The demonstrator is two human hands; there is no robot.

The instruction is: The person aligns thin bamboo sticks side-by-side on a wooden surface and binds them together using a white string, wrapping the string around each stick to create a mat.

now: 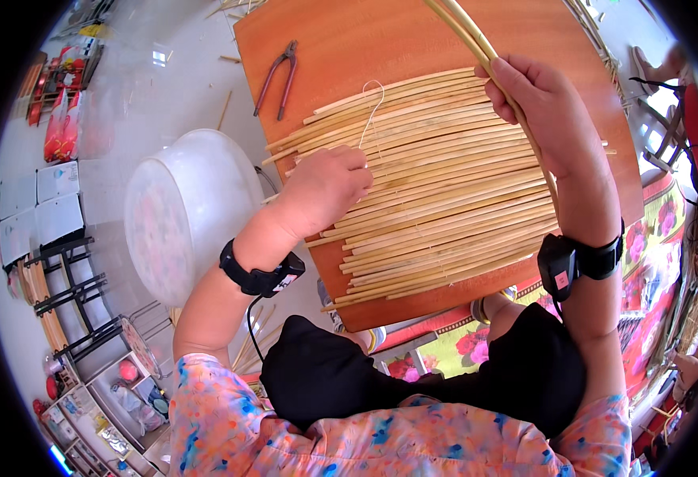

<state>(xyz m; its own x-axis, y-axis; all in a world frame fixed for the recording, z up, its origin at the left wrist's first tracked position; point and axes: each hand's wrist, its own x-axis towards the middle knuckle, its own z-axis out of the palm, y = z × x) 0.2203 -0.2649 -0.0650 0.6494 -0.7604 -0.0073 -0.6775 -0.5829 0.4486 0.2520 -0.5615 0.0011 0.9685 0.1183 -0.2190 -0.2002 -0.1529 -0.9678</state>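
A mat of pale bamboo strips (436,183) lies mid-frame on the orange counter (349,40). The left hand (325,187) pinches its white thread (371,111); the right hand (544,107) grips a cross strip (468,32).

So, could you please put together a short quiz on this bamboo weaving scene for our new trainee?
1. True or false: the pliers lie on the wooden board, touched by neither hand.
2. Which hand grips the long strip that rises off the mat of bamboo strips? A left, B right.
3. What loops up from the mat just above the left hand?

Key: 1 true. 2 B, the right hand. 3 A thin white string.
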